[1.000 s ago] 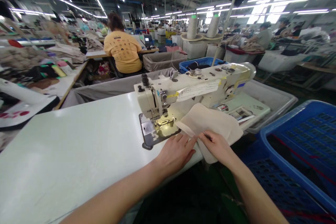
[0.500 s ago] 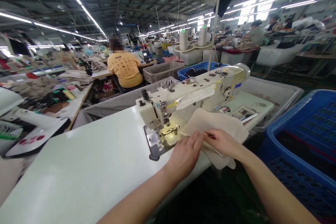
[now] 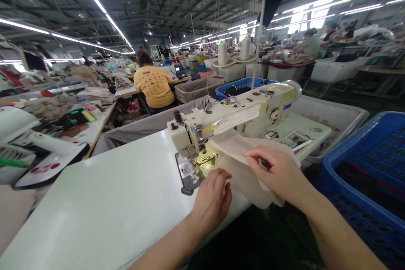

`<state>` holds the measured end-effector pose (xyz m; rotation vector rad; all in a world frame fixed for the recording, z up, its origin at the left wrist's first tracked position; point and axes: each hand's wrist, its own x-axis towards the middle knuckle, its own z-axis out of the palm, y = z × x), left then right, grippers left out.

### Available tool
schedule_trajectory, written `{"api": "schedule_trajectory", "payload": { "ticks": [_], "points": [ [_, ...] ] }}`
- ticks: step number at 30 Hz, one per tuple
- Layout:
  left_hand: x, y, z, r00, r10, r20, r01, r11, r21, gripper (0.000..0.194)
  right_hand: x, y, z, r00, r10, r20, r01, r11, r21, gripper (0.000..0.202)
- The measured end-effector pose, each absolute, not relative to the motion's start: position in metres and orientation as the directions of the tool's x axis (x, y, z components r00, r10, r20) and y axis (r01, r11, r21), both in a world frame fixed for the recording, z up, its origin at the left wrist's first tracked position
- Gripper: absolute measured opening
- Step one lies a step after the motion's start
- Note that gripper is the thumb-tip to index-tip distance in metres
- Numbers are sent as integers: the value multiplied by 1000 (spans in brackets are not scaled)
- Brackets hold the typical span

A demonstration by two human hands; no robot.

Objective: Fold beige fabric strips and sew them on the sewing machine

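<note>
A beige fabric piece (image 3: 249,179) lies in loose folds to the right of the sewing machine's needle area and hangs over the table's front edge. My right hand (image 3: 278,171) pinches its upper layer between thumb and fingertips, lifting that part a little. Beside the fabric's left edge is my left hand (image 3: 211,198), fingers bent and thumb apart, with nothing visible held. Just beyond it, the sewing machine (image 3: 221,118) has its lit metal needle plate (image 3: 204,159) uncovered by the fabric.
Blue plastic baskets stand at the right (image 3: 363,147) and behind the machine (image 3: 238,88). A grey cloth-lined bin (image 3: 136,120) borders the far table edge. Thread cones (image 3: 222,54) sit on a stand behind. A person in a yellow shirt (image 3: 153,86) sits ahead.
My hands have come apart: the left has moved slightly left and down, off the fabric. The right has raised the fabric's upper layer, and the fabric has spread toward the needle area.
</note>
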<state>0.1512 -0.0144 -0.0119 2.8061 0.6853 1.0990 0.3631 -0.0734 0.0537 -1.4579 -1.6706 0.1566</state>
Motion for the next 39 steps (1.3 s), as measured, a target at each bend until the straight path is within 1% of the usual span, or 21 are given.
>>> {"api": "schedule_trajectory", "payload": {
  "ticks": [2, 4, 5, 7, 9, 10, 12, 14, 16, 18, 19, 21, 23, 25, 27, 29, 31, 33, 35, 36, 39],
  "points": [
    [131, -23, -4, 467, 340, 816, 412, -900, 139, 39, 340, -79, 50, -42, 889, 456, 679, 360, -639, 18],
    [110, -28, -1, 508, 297, 808, 440, -896, 53, 57, 313, -79, 38, -104, 917, 386, 586, 370, -721, 16],
    [99, -29, -2, 576, 320, 752, 430, -901, 54, 65, 300, -78, 31, -126, 930, 345, 537, 356, -764, 16],
    [77, -28, -9, 692, 406, 597, 397, -904, 155, 72, 277, -76, 16, -169, 949, 265, 456, 314, -833, 20],
    [53, -23, -19, 736, 487, 471, 411, -873, 262, 69, 264, -74, 4, -197, 961, 192, 419, 260, -870, 22],
    [41, -20, -22, 745, 516, 422, 433, -856, 284, 64, 262, -73, 0, -198, 966, 169, 413, 238, -879, 22],
    [16, -16, -25, 769, 539, 344, 471, -841, 265, 50, 267, -73, -7, -183, 973, 143, 416, 208, -885, 21],
    [-5, -14, -21, 790, 543, 285, 506, -840, 197, 44, 279, -73, -13, -180, 974, 140, 442, 207, -873, 25],
    [-18, -16, -15, 810, 546, 212, 531, -838, 127, 56, 293, -72, -19, -241, 958, 154, 479, 256, -840, 37],
    [-22, -23, -9, 850, 512, 126, 497, -858, 134, 71, 303, -73, -26, -329, 928, 172, 532, 333, -779, 57],
    [-21, -26, -7, 867, 490, 92, 471, -865, 172, 72, 306, -73, -29, -383, 906, 181, 552, 381, -741, 66],
    [-16, -32, -4, 873, 481, 77, 440, -847, 300, 60, 309, -75, -33, -489, 852, 186, 572, 475, -669, 76],
    [-12, -35, -1, 817, 569, 97, 467, -751, 467, 43, 309, -76, -34, -557, 812, 174, 581, 531, -618, 74],
    [-10, -33, 2, 712, 697, 85, 499, -588, 636, 34, 307, -77, -33, -572, 803, 167, 593, 546, -592, 66],
    [-10, -29, 4, 590, 807, 14, 532, -403, 745, 33, 303, -75, -32, -554, 811, 186, 579, 536, -615, 53],
    [-11, -23, 2, 436, 897, -68, 582, -224, 782, 39, 296, -68, -33, -469, 861, 196, 532, 453, -715, 38],
    [-11, -16, -2, 253, 959, -132, 613, -53, 789, 46, 286, -56, -37, -253, 955, 153, 466, 259, -846, 30],
    [-11, -10, -6, 104, 980, -170, 613, 71, 787, 51, 275, -42, -44, 37, 997, 69, 370, 51, -928, 34],
    [-10, -5, -9, 28, 984, -175, 623, 120, 773, 53, 266, -32, -51, 217, 976, 28, 283, -35, -958, 39],
    [-9, -4, -10, 12, 986, -166, 637, 121, 761, 54, 263, -31, -54, 250, 968, 29, 266, -39, -963, 39],
    [-8, -4, -12, -13, 992, -125, 675, 101, 731, 52, 258, -34, -56, 167, 984, 59, 327, 1, -945, 28]
  ]
}}
